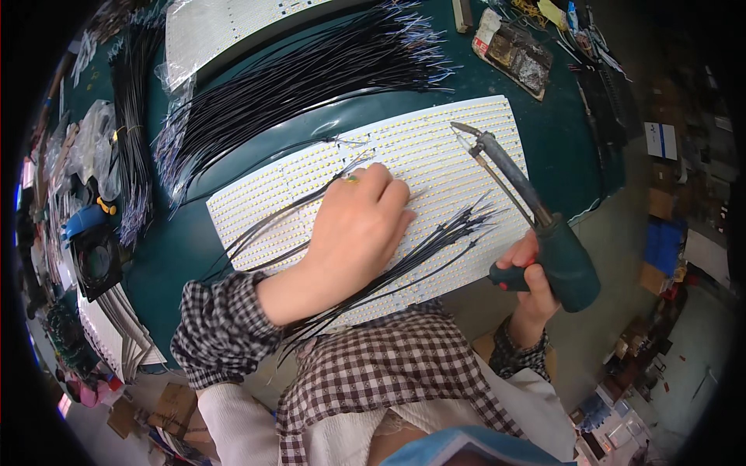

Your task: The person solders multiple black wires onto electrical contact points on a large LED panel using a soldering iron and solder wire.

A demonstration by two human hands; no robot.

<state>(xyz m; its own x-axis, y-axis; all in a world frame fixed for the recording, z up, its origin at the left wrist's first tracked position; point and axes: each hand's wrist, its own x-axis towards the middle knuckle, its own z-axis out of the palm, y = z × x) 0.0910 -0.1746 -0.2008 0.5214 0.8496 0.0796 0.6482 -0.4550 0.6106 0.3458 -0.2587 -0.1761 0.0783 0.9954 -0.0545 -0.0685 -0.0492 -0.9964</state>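
Note:
My left hand (357,221) is closed, its fingers curled down over a white LED board (482,128) set with rows of small yellow LEDs. What its fingertips hold is hidden; a thin wire end shows beside them. Black wires (284,208) with stripped ends cross the board left of this hand, and a loose bundle of black wires (435,237) lies to its right. My right hand (532,299) grips a dark green soldering gun (571,268) by its handle. The gun's tip (465,127) and thin feed tube hang over the board's far right part.
A large pile of black wires (303,78) lies beyond the board, beside another white board (225,27). At the far right sits a stained solder tray (513,54). To the left are a tied wire bundle (132,116), a black fan (95,264) and stacked white boards (116,330).

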